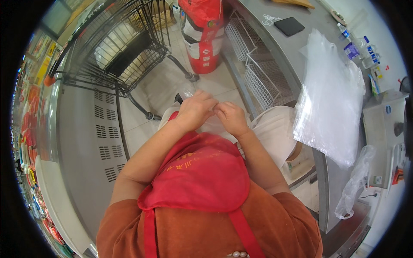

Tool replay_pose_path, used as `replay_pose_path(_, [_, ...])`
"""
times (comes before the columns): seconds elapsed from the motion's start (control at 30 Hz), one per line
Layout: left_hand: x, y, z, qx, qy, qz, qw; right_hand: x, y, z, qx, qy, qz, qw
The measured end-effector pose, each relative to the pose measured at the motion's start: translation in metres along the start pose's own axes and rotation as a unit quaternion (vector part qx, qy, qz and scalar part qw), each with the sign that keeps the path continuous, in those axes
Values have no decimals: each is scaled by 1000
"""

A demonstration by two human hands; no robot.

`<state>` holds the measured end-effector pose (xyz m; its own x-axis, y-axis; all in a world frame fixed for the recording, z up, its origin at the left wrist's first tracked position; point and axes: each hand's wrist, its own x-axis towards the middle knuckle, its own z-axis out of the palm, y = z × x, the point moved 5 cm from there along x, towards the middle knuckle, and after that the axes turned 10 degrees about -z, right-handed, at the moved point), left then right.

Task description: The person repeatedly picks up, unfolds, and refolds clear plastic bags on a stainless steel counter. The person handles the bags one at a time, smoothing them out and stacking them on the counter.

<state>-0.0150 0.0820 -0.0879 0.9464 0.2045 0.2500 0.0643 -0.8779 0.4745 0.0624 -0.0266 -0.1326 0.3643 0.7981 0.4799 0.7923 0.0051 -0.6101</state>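
In front of my lap, my left hand [197, 108] and my right hand [232, 118] meet with their fingertips almost touching. Both pinch the edge of a thin clear plastic bag [213, 124], which hangs below the fingers over my red apron [196, 177]. Part of the same clear film seems to show beyond my left hand. My fingers hide most of the pinched edge. To the right, a stack of flat clear plastic bags [332, 100] lies on a steel table [290, 48] and overhangs its near edge.
A black wire shopping cart [129, 58] stands ahead on the left, beside a grey vented cabinet [84, 135]. A red and white sack [203, 42] is on the floor ahead. White wire baskets [261, 80] sit under the table. A black phone [289, 26] and a crumpled plastic bag [355, 180] lie rightward.
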Motion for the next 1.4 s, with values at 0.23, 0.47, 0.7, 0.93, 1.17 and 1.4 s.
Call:
replay_pose_path(0.23, [4,3,7,43,-114,-62,991,-1,3,12,-21,-24,-28,999])
replay_pose_path(0.47, [-2,-32,17,115,-141,-77,980,1,-1,2,12,0,5,1000])
replay_pose_path(0.7, [-10,-57,-14,122,-121,-145,974,1,3,0,7,6,12,1000])
replay_pose_path(0.93, [-19,-81,-39,101,-69,-207,971,1,6,0,14,10,27,999])
replay_pose_path(1.17, [-26,-101,-46,113,-46,-250,961,1,7,-1,6,6,34,999])
replay_pose_path(1.4, [-26,-96,-49,145,82,-234,958,1,9,-4,0,15,44,999])
